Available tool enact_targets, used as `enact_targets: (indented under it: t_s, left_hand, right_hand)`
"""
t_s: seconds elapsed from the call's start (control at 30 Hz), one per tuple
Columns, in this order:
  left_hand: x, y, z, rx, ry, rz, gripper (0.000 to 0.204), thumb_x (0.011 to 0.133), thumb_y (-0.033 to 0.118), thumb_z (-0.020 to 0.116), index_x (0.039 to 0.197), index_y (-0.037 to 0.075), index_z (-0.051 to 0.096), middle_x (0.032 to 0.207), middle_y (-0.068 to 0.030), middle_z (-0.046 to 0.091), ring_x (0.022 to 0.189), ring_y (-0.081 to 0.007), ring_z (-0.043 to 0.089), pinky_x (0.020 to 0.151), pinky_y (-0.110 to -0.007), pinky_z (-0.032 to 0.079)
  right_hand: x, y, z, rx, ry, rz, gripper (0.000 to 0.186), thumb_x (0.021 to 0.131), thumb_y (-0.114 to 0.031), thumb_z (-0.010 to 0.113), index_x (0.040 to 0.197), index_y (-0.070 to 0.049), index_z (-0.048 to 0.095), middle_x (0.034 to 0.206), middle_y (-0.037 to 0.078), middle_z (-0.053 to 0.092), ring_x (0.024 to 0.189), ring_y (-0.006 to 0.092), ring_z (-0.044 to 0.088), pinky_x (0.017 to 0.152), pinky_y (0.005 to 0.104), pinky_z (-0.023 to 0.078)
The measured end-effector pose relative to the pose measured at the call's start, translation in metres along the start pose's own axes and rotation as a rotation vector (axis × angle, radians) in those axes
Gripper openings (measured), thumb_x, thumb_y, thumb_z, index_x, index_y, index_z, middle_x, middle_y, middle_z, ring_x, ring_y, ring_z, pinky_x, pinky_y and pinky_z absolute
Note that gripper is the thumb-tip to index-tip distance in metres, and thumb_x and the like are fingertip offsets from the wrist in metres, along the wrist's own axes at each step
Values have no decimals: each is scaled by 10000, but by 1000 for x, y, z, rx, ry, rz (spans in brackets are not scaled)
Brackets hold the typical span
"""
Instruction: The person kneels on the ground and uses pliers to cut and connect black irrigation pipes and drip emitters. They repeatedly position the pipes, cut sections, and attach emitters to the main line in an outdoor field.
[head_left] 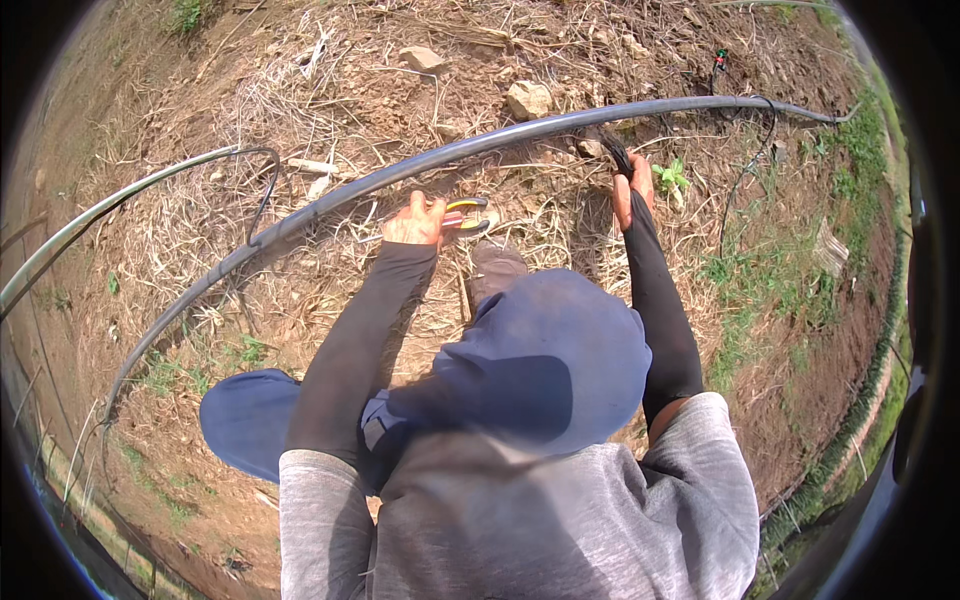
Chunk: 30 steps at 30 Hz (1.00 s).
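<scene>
My left hand (416, 219) is closed around pliers (472, 203) with yellow-and-black handles. A red-handled tool (452, 219) is in the same grip, and a thin metal shaft shows on the hand's other side. My right hand (634, 188) is closed on a bundle of thin black strands (616, 152), just below the pipe; their kind is hard to make out. A long grey pipe (440, 156) arches over the ground beyond both hands. Thin black tubing (271, 190) joins it on the left, and another thin black tube (747, 172) hangs across it at the right.
Dry straw and soil cover the ground. Stones (528, 100) lie beyond the pipe. A pale hose (120, 205) runs in from the left. A small red-and-green fitting (720, 60) stands at the far right, and a green seedling (671, 176) grows beside my right hand.
</scene>
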<state>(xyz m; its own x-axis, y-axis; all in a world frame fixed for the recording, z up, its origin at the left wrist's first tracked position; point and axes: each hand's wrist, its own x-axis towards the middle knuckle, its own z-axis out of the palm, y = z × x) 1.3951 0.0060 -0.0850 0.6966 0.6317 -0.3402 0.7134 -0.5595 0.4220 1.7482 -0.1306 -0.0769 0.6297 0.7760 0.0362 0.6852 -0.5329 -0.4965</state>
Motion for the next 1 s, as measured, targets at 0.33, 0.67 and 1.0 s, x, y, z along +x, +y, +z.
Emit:
enact_targets:
  t_s: [0.33,0.67,1.0]
  left_hand:
    - [-5,-18,-92,-166,-583,28,459,654,262,656,1057,86,521,936,-211,629,874,-387,614,761,-439,489]
    - [14,-69,-238,-1108,-763,-50,476,713,162,608,1156,19,506,850,25,529,700,-64,466,586,-207,368]
    - [61,-47,-280,-1272,-656,-30,393,759,154,589,1130,70,486,789,4,547,502,-15,381,415,-162,261]
  right_hand:
    - [-26,15,-61,1635,133,729,236,913,-125,558,1142,-111,507,876,41,560,785,160,558,746,348,467]
    - [-37,-107,-183,1318,310,793,341,931,-133,550,1247,-84,433,1113,161,594,1040,354,611,779,411,561]
    - [-3,-343,-263,1399,-180,611,311,969,-138,453,1258,-35,405,783,50,485,571,113,453,466,219,372]
